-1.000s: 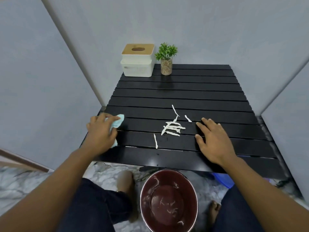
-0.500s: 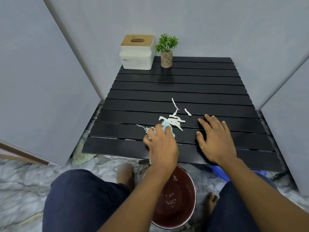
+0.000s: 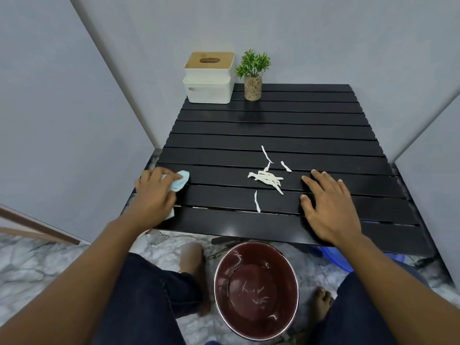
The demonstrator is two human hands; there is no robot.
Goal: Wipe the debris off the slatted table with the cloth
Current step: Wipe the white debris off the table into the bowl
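Observation:
A black slatted table fills the middle of the view. Several thin white paper strips lie bunched on its near half, with single strips lying apart from the bunch. My left hand presses a light blue cloth onto the table's near left corner, well left of the strips. My right hand lies flat, fingers spread, on the table just right of the strips, holding nothing.
A white tissue box with a wooden lid and a small potted plant stand at the table's far left. A dark red bowl with a few strips inside sits on the marble floor below the near edge, between my knees. Grey walls close in on both sides.
My left hand with the cloth swept from the near left corner to the strips in the middle, then went back to the left corner. The strips shifted a little. My right hand stayed put.

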